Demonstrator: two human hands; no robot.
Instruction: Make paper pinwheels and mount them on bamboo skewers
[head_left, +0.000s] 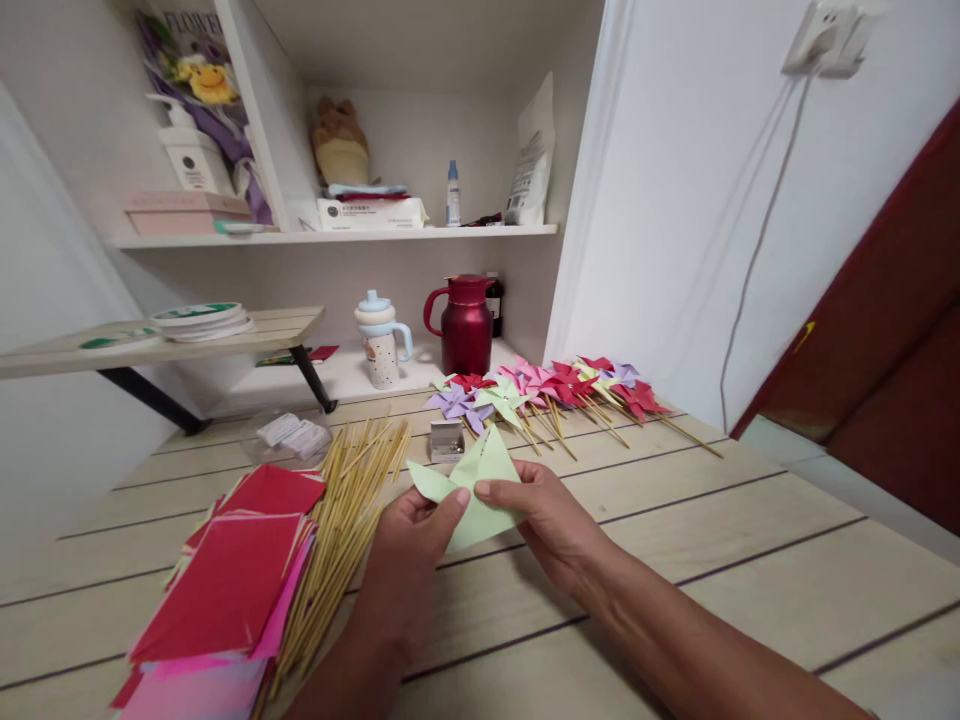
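A pale green paper pinwheel (487, 515), partly folded, is held up above the table between both hands. My left hand (416, 535) pinches its left side, thumb on top near the middle. My right hand (551, 510) grips the right side, with the thumb lying close to the other thumb. The fingers beneath the paper are hidden. Just behind the paper stands a small open box (447, 442) with tiny shiny pieces in it. Left of my left hand lie a bundle of thin wooden sticks (337, 530) and a stack of coloured paper sheets (225, 580), red on top.
Finished pinwheels on sticks (529, 380) lie at the back right. Behind them stand a red thermos jug (466, 325) and a speckled cup (382, 345). A small raised table (285, 325) with white rolls (199, 320) is at the left, near a clear packet (289, 435).
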